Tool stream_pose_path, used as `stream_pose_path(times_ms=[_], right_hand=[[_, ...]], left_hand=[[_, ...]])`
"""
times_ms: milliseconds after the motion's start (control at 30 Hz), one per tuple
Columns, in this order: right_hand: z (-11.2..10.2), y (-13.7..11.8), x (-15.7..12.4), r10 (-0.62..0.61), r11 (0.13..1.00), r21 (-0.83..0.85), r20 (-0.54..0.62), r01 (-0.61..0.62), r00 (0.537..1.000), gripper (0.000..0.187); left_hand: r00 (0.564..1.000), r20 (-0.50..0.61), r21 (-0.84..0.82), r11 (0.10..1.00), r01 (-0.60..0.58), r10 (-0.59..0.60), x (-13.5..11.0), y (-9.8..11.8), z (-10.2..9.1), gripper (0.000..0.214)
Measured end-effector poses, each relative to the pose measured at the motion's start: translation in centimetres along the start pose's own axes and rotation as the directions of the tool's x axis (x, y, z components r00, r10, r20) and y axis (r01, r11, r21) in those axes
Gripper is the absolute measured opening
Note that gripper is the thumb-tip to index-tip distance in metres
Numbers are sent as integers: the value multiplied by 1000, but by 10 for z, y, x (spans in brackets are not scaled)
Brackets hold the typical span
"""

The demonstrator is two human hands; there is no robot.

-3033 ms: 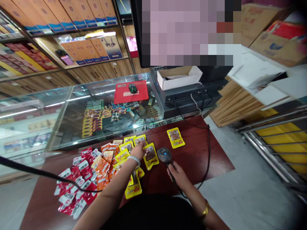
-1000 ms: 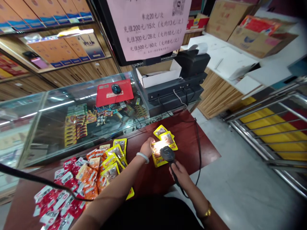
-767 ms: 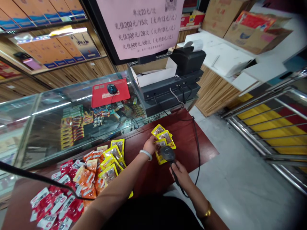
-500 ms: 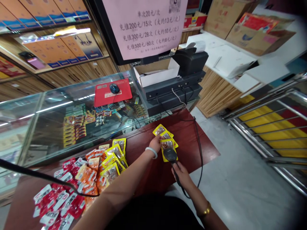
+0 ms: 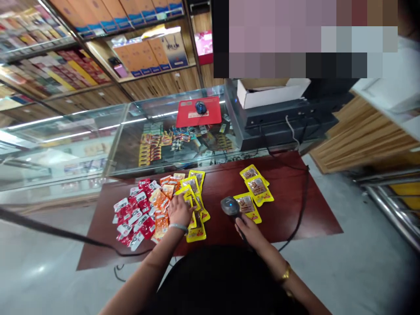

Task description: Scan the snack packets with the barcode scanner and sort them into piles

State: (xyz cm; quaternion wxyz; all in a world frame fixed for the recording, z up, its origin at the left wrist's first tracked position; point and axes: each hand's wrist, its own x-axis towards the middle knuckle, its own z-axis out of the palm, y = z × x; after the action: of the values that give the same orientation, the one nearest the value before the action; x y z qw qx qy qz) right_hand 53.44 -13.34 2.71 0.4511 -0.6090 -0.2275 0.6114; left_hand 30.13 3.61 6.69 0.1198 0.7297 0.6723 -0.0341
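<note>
My left hand (image 5: 180, 213) is over the left-hand pile, its fingers curled on the edge of a yellow snack packet (image 5: 196, 232) among several overlapping ones. Small orange packets (image 5: 161, 224) lie just left of that hand, and red-and-white packets (image 5: 144, 225) spread farther left. In my right hand (image 5: 247, 229) is a black barcode scanner (image 5: 230, 205), gripped by its handle, with a small blue light on its head. The scanner head is beside a second, smaller group of yellow snack packets (image 5: 257, 186) on the right of the table.
The dark red table (image 5: 223, 175) meets a glass display counter (image 5: 131, 151). A red mouse pad (image 5: 213, 114) with a mouse (image 5: 200, 107) and a white open box (image 5: 272, 97) stand beyond. A black cable (image 5: 303, 205) hangs at the right; a blurred dark cord (image 5: 82, 238) crosses the left.
My left hand has left the right-hand yellow packets and moved to the pile on the left. The scanner stays in my right hand. The view has swung left.
</note>
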Motion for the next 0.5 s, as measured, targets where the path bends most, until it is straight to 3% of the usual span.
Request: stream_pose_path(times_ms=[100,167,300,433,500], right_hand=[[16,6,7,-18,997,-72,79,24,997,42],[24,8,11,-26,993,-116,113,40,993,41],[32,8,16,-31,983,-172,160,58,987,44],[34,4,16,-33,981,-185,162,63,986,44],[33,0,14,-43,984,-166,162,70,986,43]], left_hand=[[975,96,-4,979,204,-203,-14,-40,6,79],[956,187,-33,971,237,-227,-15,-52,15,72],[954,212,-86,969,233,-211,-8,-57,26,47],[936,275,-234,929,288,-221,-5,-54,25,42],[951,263,-374,891,255,-162,-7,-49,24,42]])
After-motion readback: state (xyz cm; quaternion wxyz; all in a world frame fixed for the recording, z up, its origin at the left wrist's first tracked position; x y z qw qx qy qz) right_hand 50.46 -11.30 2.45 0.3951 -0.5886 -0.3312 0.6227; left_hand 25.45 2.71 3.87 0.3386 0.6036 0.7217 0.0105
